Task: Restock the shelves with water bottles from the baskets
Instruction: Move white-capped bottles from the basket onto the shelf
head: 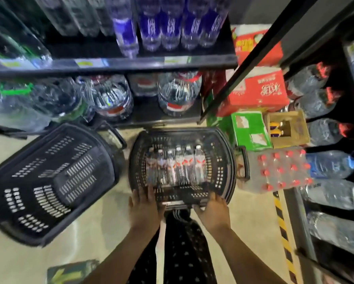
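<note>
A shop aisle with a pale, glossy floor (pixel 102 226) and dark shelving, seen from above by the person working. Near the bottom centre, both bare hands meet the near rim of a black plastic basket (pixel 226 160) that stands on the floor. The left hand (pixel 144 206) lies over the rim, fingers fairly straight and pointing into the basket, gripping nothing. The right hand (pixel 212 211) bends its fingers round the same rim and appears to hold it, though motion blur softens the detail. The two-handed contact suggests the basket is being steadied or drawn closer for unloading.

Inside it, six small water bottles (pixel 176 167) lie side by side with caps pointing far, touched by neither hand. To the left, a second black basket (pixel 49 181) sits tilted, with no bottles visible in it. Beyond, the lower shelf (pixel 149 113) carries large water jugs (pixel 178 93) with an open spot at its front, likely room for stock. The upper shelf (pixel 114 64) carries blue-labelled bottles (pixel 161 23). To the right sit a shrink-wrapped pack (pixel 280 171) with red caps and a red carton (pixel 258 91).
</note>
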{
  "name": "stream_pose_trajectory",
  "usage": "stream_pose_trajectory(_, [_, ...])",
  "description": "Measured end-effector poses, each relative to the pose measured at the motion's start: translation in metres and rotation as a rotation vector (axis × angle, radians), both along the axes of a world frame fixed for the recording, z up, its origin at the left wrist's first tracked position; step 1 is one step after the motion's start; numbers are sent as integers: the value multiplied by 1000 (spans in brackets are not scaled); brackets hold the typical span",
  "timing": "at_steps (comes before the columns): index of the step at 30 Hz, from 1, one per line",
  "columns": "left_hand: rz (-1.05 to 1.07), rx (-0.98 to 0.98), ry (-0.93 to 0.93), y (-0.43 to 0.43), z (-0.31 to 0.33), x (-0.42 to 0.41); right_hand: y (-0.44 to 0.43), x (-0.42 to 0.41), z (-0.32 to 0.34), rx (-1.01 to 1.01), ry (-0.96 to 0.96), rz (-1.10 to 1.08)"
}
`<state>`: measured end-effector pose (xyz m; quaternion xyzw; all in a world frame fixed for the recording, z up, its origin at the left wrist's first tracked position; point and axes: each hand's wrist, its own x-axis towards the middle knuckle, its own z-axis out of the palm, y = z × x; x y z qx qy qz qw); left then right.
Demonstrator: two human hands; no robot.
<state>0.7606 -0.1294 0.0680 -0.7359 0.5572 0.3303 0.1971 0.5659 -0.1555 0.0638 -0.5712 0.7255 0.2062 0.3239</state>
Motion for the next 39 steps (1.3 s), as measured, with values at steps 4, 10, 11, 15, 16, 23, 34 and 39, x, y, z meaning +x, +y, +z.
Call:
stream_pose_trajectory(4, [34, 85, 20, 15, -43, -7, 7, -14, -37, 46, 2, -51])
stream_pose_trajectory(10, [99, 62, -14, 3, -112, -26, -8, -46, -97, 85, -16, -82])
stream_pose_trajectory(11, [125, 59, -21, -2, -124, -28, -13, -52, -110, 96, -31, -98])
stream_pose_trajectory(15, [234, 57, -63, -17, -172, -37, -37, -72, -164, 123, -66, -108])
stream_pose_trajectory(16, [272, 59, -63, -21, -185, -38, -43, -76, -177, 135, -61, -101])
stream_pose_trajectory(23, [390, 114, -79, -56, -283, -29, -93, -88, -278, 166, -120, -60])
stream_pose_trajectory(34, [692, -54, 110, -76, -439, 0, -122, -72, -428, 87, -112, -312])
stream_pose_trajectory(39, [664, -141, 27, -80, -471, 3, -116, -76, -463, 9, -185, -491])
